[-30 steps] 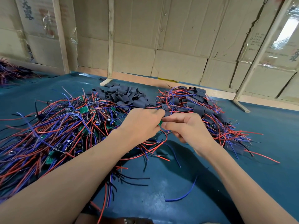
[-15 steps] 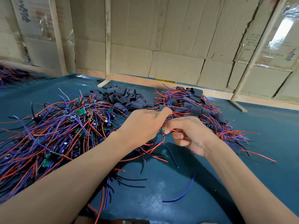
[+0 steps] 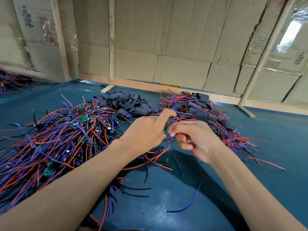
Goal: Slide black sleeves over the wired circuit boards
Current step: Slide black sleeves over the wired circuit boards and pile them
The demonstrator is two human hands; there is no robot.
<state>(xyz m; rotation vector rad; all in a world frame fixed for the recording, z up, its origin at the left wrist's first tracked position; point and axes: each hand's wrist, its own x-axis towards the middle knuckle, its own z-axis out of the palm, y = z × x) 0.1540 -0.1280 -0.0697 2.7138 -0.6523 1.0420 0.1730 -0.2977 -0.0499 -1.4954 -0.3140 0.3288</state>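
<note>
My left hand (image 3: 148, 132) and my right hand (image 3: 195, 139) meet above the blue table, between the piles. A small green circuit board (image 3: 165, 130) with red and purple wires shows between their fingertips. My right hand pinches the board and its wires run through the curled fingers. My left hand's fingertips hold a black sleeve (image 3: 169, 121) just above the board. A heap of bare wired boards (image 3: 66, 130) lies at the left. Loose black sleeves (image 3: 126, 104) are piled behind it. Boards wearing sleeves (image 3: 200, 112) lie at the right.
The blue table top (image 3: 166, 205) carries a loose purple wire (image 3: 185, 206) near me. Cardboard walls and wooden posts (image 3: 111, 42) close off the far edge. Another tangle of wires (image 3: 10, 80) lies at the far left.
Both hands stayed joined at the same spot. My left index finger rose with the black sleeve, and the green board between the fingertips shows more than before.
</note>
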